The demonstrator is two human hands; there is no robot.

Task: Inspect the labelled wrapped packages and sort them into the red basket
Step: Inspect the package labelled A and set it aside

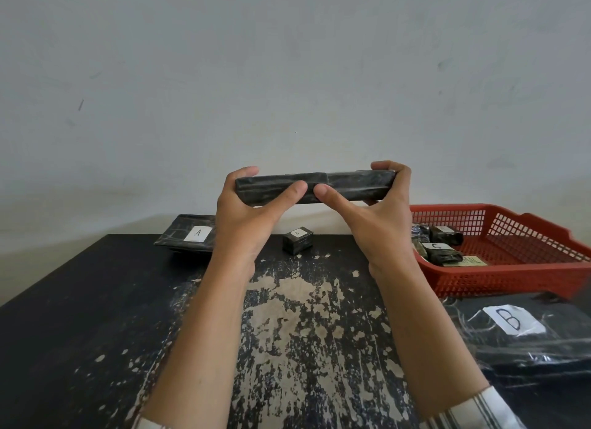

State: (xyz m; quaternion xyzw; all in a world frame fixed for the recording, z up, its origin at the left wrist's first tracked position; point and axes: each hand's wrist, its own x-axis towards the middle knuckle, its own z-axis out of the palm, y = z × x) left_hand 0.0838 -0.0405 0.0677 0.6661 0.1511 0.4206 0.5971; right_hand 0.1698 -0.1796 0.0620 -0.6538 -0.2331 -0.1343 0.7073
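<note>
Left hand (246, 204) & right hand (374, 204) pinching long black-wrapped package (315, 187) edge-on above desk (96, 316); label not showing, risking missort into red basket (511, 278).

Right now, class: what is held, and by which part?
A long black wrapped package, raised above the table: left hand grips its left end, right hand its right end.

the basket (511, 278) (packages (444, 255) inside) sits right of the small package (297, 240).
</note>
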